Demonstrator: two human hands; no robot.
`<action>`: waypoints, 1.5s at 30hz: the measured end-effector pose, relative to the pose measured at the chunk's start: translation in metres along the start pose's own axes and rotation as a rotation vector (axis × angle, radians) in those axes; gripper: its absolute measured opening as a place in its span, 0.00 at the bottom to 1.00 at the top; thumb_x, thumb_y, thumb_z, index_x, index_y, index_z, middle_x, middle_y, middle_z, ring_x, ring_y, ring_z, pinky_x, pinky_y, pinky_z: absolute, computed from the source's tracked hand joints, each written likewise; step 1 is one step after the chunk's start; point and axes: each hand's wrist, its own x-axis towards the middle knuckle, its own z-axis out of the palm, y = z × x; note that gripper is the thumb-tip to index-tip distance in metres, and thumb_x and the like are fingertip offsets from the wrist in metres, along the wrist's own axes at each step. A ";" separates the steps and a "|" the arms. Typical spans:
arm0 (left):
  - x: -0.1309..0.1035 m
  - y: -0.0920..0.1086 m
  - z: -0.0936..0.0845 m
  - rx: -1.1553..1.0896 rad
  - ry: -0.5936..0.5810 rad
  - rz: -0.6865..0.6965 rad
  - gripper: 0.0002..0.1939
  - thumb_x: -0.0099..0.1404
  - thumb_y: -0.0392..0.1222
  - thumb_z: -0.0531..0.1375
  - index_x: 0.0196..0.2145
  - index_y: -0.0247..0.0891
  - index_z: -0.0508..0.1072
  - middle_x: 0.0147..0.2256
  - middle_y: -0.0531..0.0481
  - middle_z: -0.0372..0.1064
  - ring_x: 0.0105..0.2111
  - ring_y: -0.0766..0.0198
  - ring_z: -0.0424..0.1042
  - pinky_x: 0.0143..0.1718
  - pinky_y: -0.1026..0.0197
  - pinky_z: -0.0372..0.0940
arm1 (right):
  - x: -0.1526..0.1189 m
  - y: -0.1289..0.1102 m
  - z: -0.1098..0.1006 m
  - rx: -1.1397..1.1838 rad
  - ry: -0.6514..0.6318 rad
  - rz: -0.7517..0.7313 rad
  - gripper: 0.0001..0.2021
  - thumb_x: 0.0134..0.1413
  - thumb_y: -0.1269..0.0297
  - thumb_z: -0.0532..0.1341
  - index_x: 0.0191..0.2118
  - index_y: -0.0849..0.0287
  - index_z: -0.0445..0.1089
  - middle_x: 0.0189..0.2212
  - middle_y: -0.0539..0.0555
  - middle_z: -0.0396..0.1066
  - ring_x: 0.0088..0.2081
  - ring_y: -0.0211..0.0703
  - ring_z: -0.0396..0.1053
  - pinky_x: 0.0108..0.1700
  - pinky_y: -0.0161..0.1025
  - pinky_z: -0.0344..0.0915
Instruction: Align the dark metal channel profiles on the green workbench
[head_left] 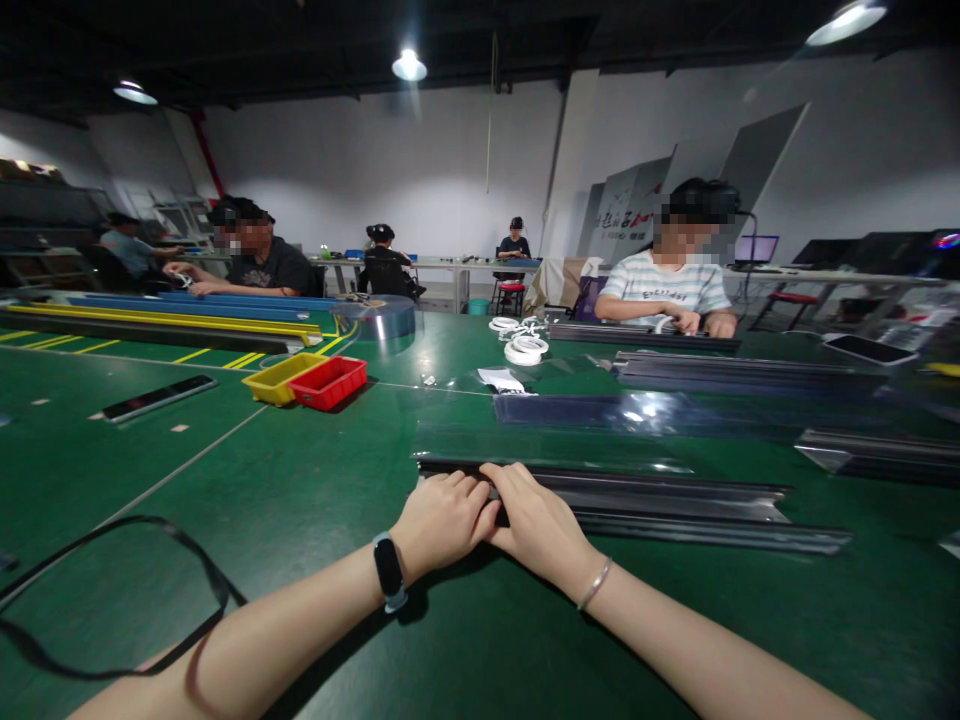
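Observation:
Long black channel-shaped strips (675, 500) lie on the green table in front of me. My left hand (444, 520) is closed over their left end, its fingers curled over the far edge. Beside it, my right hand (536, 522) grips the same end, with thumb and fingers bent round the strip. The two hands touch at the thumbs, and what lies beneath the fingers is hidden. Just beyond the strips rests a clear plastic sheet (540, 447).
Yellow bin (279, 380), red bin (330, 382) and phone (160, 398) are at left. White tape rolls (526, 348) and more strips (742, 368) lie farther back. A black cable (150, 522) loops by my left arm. A co-worker (667, 285) sits across the table.

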 end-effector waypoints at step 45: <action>0.006 0.000 -0.001 0.076 -0.050 -0.070 0.18 0.63 0.42 0.44 0.23 0.35 0.67 0.22 0.48 0.67 0.23 0.62 0.65 0.27 0.58 0.58 | 0.002 0.000 -0.011 -0.149 -0.092 -0.001 0.21 0.48 0.62 0.53 0.50 0.60 0.54 0.29 0.54 0.66 0.33 0.42 0.64 0.35 0.37 0.56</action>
